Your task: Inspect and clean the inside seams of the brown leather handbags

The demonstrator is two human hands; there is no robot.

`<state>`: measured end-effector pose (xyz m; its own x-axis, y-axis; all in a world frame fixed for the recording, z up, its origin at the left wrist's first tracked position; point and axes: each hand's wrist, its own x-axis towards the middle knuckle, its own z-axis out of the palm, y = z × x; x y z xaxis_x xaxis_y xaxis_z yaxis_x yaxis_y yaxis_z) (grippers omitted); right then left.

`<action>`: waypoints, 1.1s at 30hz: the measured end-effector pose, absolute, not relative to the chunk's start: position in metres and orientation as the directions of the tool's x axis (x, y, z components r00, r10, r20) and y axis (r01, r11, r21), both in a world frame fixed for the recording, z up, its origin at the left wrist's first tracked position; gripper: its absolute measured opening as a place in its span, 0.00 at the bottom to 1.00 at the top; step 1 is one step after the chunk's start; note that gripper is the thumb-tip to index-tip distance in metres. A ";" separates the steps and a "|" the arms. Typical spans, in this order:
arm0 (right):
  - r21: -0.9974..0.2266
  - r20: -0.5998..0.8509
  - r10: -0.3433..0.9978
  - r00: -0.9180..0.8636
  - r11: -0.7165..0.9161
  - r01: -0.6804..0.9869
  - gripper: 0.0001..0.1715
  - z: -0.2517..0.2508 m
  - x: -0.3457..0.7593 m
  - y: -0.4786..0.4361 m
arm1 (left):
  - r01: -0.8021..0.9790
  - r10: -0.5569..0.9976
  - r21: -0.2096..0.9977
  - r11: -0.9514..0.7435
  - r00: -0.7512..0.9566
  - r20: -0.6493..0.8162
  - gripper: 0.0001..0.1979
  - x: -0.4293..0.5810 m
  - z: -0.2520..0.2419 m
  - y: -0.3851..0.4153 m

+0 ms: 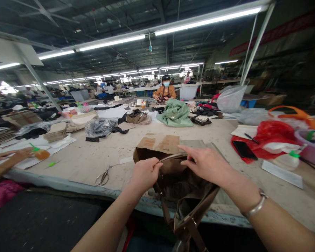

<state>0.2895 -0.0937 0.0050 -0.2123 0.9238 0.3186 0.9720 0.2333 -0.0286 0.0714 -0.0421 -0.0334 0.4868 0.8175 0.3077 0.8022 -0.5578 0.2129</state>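
A brown leather handbag [185,196] hangs over the near edge of the worktable [107,147], its straps dangling toward me. My left hand [145,174] is closed in a fist on the bag's upper rim at its left side. My right hand [206,162] rests on the rim at the right, fingers pinching the edge near a thin curved handle. A flattened brown cardboard piece [157,144] lies just behind the bag. A silver bracelet sits on my right wrist.
Scissors [103,176] lie left of the bag. A black phone [244,149] rests on a red plastic bag [271,134] at right, beside a paper strip. Another person's hand [20,155] holds an orange bottle at far left. Stacks of cut material, a green cloth and a seated worker [165,91] lie beyond.
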 end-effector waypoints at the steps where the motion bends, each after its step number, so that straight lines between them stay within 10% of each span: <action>1: 0.001 0.316 0.928 -0.196 0.206 0.978 0.28 0.005 0.292 -0.095 | 0.798 0.817 0.221 -0.561 0.490 0.305 0.12 0.071 -0.034 -0.042; 10: 0.087 0.347 0.927 -0.144 0.121 0.989 0.12 0.004 0.286 -0.092 | 0.784 0.825 0.265 -0.561 0.502 0.259 0.10 0.071 -0.030 -0.046; 27: 0.082 0.297 0.951 -0.089 0.067 0.994 0.10 0.004 0.284 -0.080 | 0.797 0.819 0.190 -0.573 0.553 0.154 0.10 0.069 -0.022 -0.054; 33: 0.120 0.282 0.950 -0.130 0.100 0.988 0.11 0.005 0.288 -0.079 | 0.770 0.795 0.199 -0.607 0.594 0.126 0.25 0.083 0.001 -0.041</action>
<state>0.2875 -0.0793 0.0054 -0.1302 0.9505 0.2821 0.9877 0.0995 0.1204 0.0828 -0.0406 0.0008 0.5938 0.7948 0.1257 0.7696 -0.6065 0.1994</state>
